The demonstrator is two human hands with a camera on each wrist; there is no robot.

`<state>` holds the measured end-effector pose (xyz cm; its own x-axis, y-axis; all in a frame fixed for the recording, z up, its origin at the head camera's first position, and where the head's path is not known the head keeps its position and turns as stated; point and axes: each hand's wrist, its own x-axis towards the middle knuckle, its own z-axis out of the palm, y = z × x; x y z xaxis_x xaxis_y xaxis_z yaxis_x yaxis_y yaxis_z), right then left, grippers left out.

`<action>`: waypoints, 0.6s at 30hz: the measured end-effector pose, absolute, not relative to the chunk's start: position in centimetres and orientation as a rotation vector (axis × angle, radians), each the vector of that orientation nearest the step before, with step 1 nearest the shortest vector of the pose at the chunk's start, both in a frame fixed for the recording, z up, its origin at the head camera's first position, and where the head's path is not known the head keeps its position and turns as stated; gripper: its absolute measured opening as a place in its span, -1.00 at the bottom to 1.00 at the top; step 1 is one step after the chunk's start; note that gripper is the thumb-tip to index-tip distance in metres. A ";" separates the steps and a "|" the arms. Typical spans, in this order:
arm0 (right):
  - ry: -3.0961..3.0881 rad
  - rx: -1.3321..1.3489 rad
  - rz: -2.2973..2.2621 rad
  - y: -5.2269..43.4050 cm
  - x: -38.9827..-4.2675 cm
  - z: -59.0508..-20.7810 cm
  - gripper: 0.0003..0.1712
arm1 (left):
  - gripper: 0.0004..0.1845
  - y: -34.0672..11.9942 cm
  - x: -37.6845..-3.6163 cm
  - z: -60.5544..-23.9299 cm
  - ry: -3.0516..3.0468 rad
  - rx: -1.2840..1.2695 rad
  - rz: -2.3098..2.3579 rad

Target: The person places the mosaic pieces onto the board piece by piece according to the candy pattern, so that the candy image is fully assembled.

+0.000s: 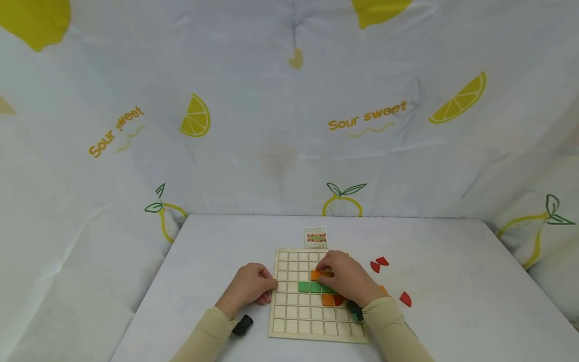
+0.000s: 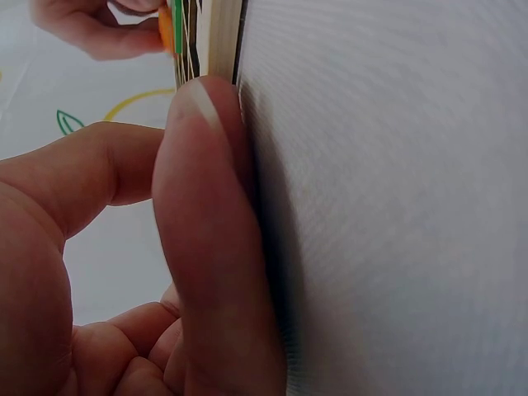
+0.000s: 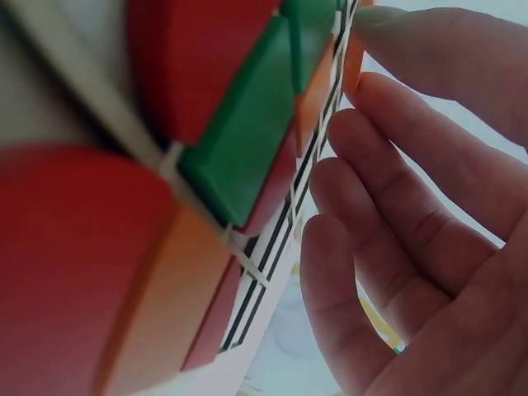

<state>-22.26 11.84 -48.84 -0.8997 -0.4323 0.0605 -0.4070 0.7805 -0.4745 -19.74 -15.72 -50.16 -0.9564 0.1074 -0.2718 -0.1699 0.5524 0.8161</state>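
Your right hand point(image 1: 347, 276) pinches an orange tile point(image 3: 353, 59): seat it square, left hand point(image 1: 251, 284) holding the board point(image 1: 291, 299) edge.

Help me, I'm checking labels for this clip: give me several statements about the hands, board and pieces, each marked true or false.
1. The left hand touches the left edge of the grid board. True.
2. The small patterned card lies on top of the grid board. False: the patterned card lies just beyond the board's far edge.
3. The right hand touches an orange piece. True.
4. Every red piece is on the grid board. False: loose red pieces lie on the table, to the board's right.
5. Green pieces lie in a row on the grid board. True.
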 end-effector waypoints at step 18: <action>2.961 -0.676 -0.712 12.3 -22.0 -48.5 -0.86 | -0.84 -15.8 -19.6 -49.9 2.505 -0.043 1.358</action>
<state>-22.02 12.28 -48.53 -0.9059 -0.4163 0.0782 -0.4063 0.8020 -0.4378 -19.63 -15.82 -49.94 -0.9573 0.1110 -0.2668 -0.1630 0.5549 0.8158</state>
